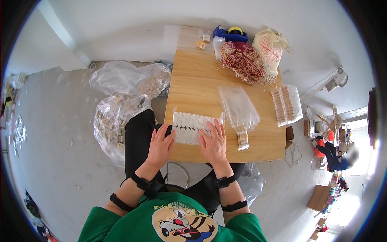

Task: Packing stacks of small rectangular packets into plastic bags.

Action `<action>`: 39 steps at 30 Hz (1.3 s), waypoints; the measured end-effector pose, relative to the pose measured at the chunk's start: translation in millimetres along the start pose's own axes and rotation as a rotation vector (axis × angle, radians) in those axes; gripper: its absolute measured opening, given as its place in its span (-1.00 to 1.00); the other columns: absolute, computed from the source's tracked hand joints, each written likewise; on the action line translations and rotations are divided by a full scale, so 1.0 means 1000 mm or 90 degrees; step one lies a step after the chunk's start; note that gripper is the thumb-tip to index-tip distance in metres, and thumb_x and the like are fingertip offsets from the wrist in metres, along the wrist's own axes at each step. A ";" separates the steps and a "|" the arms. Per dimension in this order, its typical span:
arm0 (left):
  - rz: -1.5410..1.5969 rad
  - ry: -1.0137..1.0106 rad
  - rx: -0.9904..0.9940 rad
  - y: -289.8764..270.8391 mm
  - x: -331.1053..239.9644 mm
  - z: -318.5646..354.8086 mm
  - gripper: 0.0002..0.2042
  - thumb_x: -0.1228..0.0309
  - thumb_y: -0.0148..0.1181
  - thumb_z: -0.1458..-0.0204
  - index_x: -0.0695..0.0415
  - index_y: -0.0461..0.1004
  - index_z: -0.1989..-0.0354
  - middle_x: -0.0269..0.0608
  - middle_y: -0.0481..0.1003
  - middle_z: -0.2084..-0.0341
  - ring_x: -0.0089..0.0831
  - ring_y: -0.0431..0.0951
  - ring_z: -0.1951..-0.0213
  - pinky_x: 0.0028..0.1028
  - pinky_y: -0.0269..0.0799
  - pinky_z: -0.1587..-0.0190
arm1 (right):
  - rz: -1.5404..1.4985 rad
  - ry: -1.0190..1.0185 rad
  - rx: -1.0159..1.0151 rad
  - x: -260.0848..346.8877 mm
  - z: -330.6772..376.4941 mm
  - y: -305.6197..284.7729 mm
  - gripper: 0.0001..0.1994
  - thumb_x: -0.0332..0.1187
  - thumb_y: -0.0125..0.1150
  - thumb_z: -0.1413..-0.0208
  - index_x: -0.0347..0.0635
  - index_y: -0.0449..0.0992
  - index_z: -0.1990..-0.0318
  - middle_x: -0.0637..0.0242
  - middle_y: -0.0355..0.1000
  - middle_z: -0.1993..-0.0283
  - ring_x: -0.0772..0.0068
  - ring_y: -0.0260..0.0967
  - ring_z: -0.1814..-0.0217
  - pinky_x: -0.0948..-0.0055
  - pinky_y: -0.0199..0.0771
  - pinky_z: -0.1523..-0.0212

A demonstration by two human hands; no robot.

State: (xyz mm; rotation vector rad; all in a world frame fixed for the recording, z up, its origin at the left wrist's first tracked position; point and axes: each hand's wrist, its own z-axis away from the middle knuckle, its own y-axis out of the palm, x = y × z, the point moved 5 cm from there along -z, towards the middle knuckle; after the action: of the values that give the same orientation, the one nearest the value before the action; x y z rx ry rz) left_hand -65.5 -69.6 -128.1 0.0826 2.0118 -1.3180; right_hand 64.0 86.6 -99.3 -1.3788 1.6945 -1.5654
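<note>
Two rows of white, rounded pieces [187,135] lie side by side on the near part of the wooden table, with see-through film showing at the right end. Their exact kind is too small to tell. My left hand [161,146] rests at the left end of the rows, its fingers stretched out. Over the right end lies my right hand [213,146], fingers spread and touching the pieces. Neither hand grips anything visible. Just right of it are a stack of see-through plastic bags [238,107] and a small packet with a yellow label [242,139].
A see-through pack of tan pieces [285,105] sits at the wooden table's [189,84] right edge. Farther back are a red patterned cloth [242,60], a cream bag [269,48] and a blue tape dispenser [225,35]. Filled plastic bags [111,125] stand left on the floor. A person [338,158] sits far right.
</note>
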 end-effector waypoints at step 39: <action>0.014 -0.014 0.005 0.002 0.003 0.003 -0.67 0.40 0.12 -0.08 0.07 0.43 -0.05 0.09 0.23 -0.20 -0.05 0.21 -0.25 0.01 0.08 -0.26 | -0.029 -0.046 0.045 0.046 -0.026 0.012 -0.66 -0.26 0.23 -0.07 -0.01 0.51 -0.03 0.09 0.23 -0.24 -0.04 0.01 -0.40 -0.03 0.01 -0.36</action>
State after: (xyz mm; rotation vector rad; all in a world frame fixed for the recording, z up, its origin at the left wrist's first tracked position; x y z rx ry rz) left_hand -65.0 -71.9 -132.2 0.0928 1.9822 -1.3085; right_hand 19.1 57.0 -90.3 -1.4305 1.5609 -1.5648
